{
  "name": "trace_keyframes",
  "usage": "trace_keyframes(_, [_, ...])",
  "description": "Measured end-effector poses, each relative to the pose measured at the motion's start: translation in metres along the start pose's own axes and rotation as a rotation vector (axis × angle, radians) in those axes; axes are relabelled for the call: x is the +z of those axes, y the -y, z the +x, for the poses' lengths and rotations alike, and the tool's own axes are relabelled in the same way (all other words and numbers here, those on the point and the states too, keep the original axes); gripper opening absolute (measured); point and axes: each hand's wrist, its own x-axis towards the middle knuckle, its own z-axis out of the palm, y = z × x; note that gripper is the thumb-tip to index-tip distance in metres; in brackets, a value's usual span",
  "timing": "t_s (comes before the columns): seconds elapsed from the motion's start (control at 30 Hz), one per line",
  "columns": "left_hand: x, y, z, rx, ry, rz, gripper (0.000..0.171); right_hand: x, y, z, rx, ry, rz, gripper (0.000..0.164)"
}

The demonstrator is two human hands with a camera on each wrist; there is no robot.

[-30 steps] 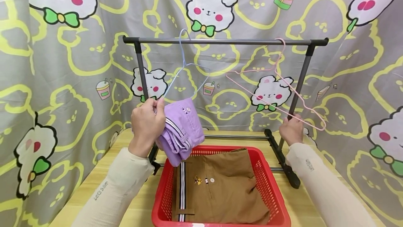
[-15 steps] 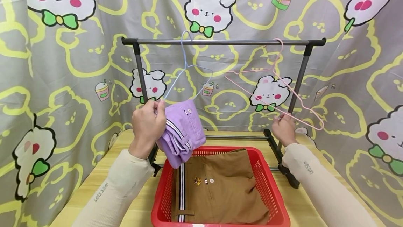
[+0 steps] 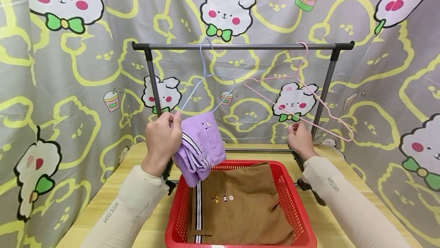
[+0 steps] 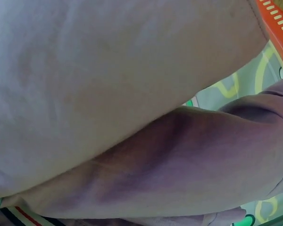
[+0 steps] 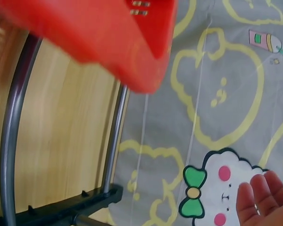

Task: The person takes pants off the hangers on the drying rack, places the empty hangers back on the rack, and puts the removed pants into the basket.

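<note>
In the head view my left hand point(image 3: 161, 138) grips a folded pair of purple trousers point(image 3: 209, 137) together with the lower left end of a light blue hanger point(image 3: 205, 76). The trousers drape over the hanger's lower part and hang tilted. The hanger's hook rises above the rack's bar; whether it rests on the bar I cannot tell. Purple cloth point(image 4: 188, 165) nearly fills the left wrist view. My right hand point(image 3: 301, 141) is in the air below a pink hanger point(image 3: 300, 78) on the bar and holds nothing. Its loosely bent fingers point(image 5: 264, 190) show in the right wrist view.
A dark metal rack point(image 3: 254, 46) stands on the wooden table point(image 3: 113, 187). In front of it sits a red plastic basket point(image 3: 299, 209), with brown trousers point(image 3: 247, 202) folded inside. A patterned curtain point(image 3: 113, 3) surrounds the table.
My right hand has moved left, away from the rack's right post. The blue hanger and purple trousers have shifted slightly right and down with my left hand.
</note>
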Motion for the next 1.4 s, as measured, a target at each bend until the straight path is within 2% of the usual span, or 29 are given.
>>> trace_keyframes(0.3, [0.0, 0.003, -0.002, 0.003, -0.018, 0.008, 0.029, 0.008, 0.024, -0.008, -0.074, 0.05, 0.05, 0.035])
trace_keyframes(0.57, [-0.001, 0.003, -0.003, -0.002, -0.003, 0.017, 0.028, 0.02, 0.052, -0.015, -0.134, 0.114, 0.1, 0.035])
trace_keyframes(0.9, [0.001, 0.003, -0.004, -0.012, 0.012, 0.006, 0.028, 0.033, 0.086, -0.027, -0.128, 0.241, 0.186, 0.04])
trace_keyframes(1.03, [0.001, 0.003, -0.005, -0.008, 0.014, -0.001, 0.028, 0.04, 0.095, -0.032, -0.11, 0.324, 0.271, 0.043])
trace_keyframes(1.17, [0.001, 0.002, -0.006, -0.013, 0.013, -0.006, 0.028, 0.048, 0.105, -0.038, -0.087, 0.423, 0.408, 0.041])
trace_keyframes(1.4, [0.001, 0.0, -0.006, -0.025, 0.018, -0.022, 0.029, 0.063, 0.126, -0.047, -0.116, 0.545, 0.566, 0.04])
